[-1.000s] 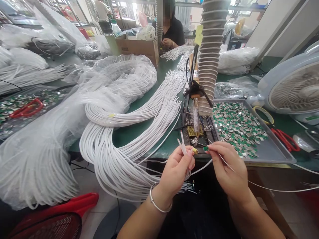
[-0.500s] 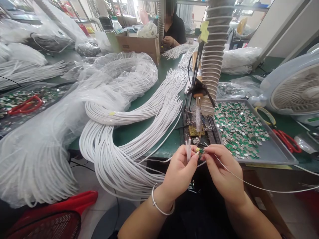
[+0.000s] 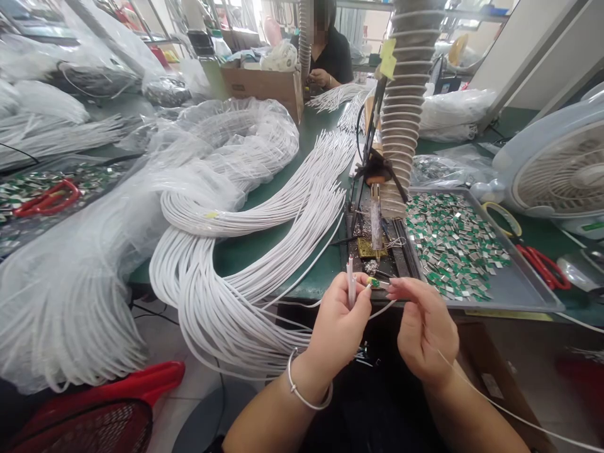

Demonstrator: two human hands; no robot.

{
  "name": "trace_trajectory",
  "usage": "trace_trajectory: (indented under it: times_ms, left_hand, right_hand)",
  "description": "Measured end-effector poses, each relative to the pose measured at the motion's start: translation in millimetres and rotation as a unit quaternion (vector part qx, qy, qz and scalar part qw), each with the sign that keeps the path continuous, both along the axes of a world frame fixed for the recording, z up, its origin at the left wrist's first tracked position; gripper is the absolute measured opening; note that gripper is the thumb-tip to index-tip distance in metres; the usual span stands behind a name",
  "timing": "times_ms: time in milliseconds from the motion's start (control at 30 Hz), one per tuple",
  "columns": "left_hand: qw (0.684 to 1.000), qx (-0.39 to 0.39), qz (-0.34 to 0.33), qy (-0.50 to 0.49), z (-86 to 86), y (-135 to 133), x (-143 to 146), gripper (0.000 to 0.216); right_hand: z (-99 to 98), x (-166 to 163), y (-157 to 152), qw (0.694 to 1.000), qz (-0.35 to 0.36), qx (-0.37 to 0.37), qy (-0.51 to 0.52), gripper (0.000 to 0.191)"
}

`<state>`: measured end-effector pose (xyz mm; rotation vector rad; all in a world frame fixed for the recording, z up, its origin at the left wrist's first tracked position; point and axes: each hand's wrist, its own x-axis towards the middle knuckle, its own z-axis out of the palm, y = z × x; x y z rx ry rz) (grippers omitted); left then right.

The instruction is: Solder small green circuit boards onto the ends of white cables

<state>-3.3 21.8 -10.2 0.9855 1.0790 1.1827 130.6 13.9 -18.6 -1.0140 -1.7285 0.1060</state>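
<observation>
The left hand (image 3: 340, 322) is closed on white cables (image 3: 350, 286) and a green board (image 3: 374, 283) by the table's (image 3: 309, 289) near edge, its long axis pointed toward the loosely curled right hand (image 3: 427, 330), whose grip cannot be told.

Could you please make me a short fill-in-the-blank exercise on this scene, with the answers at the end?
1. The left hand grips upright cables whose covering is ____.
2. The silver bracelet in the foreground circles the ____ wrist.
3. The many small green-and-silver boards lie in a tray coloured ____.
4. The large fan stands towards the ____ edge of the picture.

Missing words: white; left; grey; right.
</observation>
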Motion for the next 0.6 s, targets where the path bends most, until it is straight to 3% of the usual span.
trace_trajectory:
  times_ms: [300,600]
  left_hand:
    - [0.999,-0.01,0.016,-0.041,7.2,4.5,2.1,0.013]
    - [0.999,-0.007,0.019,-0.038,11.7,-0.7,1.4,0.012]
  right_hand:
    - [3.9,2.9,3.3,0.999,0.021,0.002,-0.025,0.028]
    - [2.7,0.5,2.3,1.0,0.019,0.009,-0.021,0.031]
